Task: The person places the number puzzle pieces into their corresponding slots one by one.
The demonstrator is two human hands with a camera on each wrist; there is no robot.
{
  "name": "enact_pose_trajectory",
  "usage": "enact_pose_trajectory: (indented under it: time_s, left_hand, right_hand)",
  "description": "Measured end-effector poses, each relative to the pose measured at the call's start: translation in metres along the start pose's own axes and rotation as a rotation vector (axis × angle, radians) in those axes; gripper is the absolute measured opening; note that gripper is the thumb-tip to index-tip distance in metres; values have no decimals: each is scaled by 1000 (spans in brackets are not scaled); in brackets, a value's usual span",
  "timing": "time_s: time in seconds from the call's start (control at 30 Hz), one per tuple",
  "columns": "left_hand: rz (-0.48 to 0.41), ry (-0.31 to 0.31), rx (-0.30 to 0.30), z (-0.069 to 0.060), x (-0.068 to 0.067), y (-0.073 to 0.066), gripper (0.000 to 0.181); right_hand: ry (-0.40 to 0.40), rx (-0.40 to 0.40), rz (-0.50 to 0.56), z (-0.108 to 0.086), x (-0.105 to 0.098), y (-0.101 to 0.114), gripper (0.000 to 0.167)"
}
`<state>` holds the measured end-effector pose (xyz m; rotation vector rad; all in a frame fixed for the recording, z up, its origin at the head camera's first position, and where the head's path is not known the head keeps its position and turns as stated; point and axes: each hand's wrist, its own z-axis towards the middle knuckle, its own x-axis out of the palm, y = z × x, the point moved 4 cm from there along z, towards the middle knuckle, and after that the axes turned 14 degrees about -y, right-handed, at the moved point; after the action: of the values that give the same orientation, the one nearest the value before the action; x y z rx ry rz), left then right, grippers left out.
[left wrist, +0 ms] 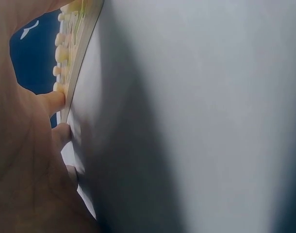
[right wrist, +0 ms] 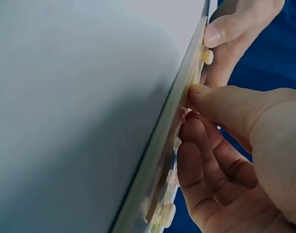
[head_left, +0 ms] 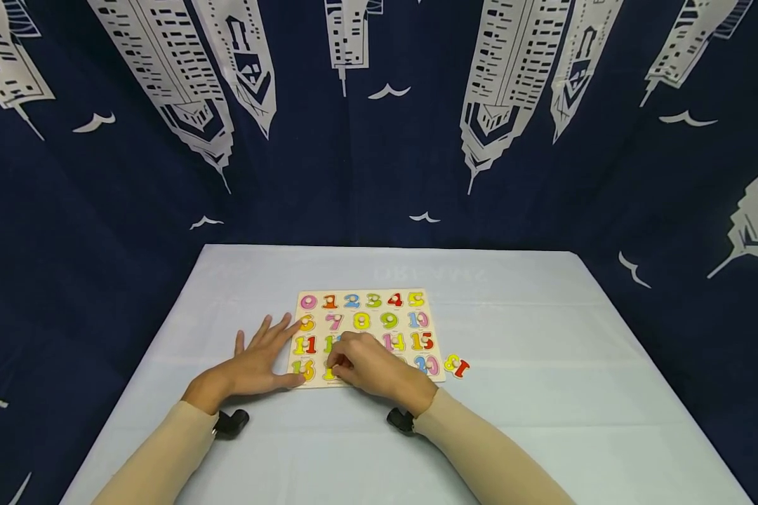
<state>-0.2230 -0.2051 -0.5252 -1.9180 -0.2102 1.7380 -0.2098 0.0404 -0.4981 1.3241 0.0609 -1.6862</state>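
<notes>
A wooden number puzzle board (head_left: pixel 318 311) lies flat on the table, its coloured number pieces with knobs set in rows. My left hand (head_left: pixel 255 365) spreads its fingers at the board's left edge, thumb near the lower corner and a fingertip by the yellow 6 (head_left: pixel 307 323). My right hand (head_left: pixel 369 365) bends over the lower middle of the board. Its thumb and index finger pinch a yellow number piece (head_left: pixel 330 374) in the bottom row, mostly hidden by the fingers. The right wrist view shows this pinch low against the board's edge (right wrist: pixel 160 138).
A loose yellow and red 13 piece (head_left: pixel 462 369) lies on the table just right of the board. The white table (head_left: pixel 543 337) reaches back to a dark blue curtain (head_left: pixel 347 168) printed with white buildings and birds. Black wrist cameras (head_left: pixel 230 424) sit under both wrists.
</notes>
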Motion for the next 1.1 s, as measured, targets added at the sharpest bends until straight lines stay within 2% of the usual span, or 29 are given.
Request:
enact_pose_trajectory:
  time_s: [0.33, 0.53, 0.67, 0.83, 1.1]
  left_hand:
    - [4, 2, 2, 2, 1, 1, 117]
    - [4, -8, 4, 1, 3, 1, 118]
    - [3, -11, 6, 0, 2, 0, 118]
    - [4, -11, 0, 0, 1, -1, 119]
    - [13, -16, -7, 1, 1, -1, 118]
  right_hand:
    - [16, 32, 2, 1, 3, -3, 6]
    - [20, 48, 5, -8, -6, -6, 14]
    - [-19, 67, 8, -20, -24, -15, 19]
    - [-43, 97, -12, -41, -56, -33, 22]
    - [-46, 210, -58, -89, -112, -77, 23]
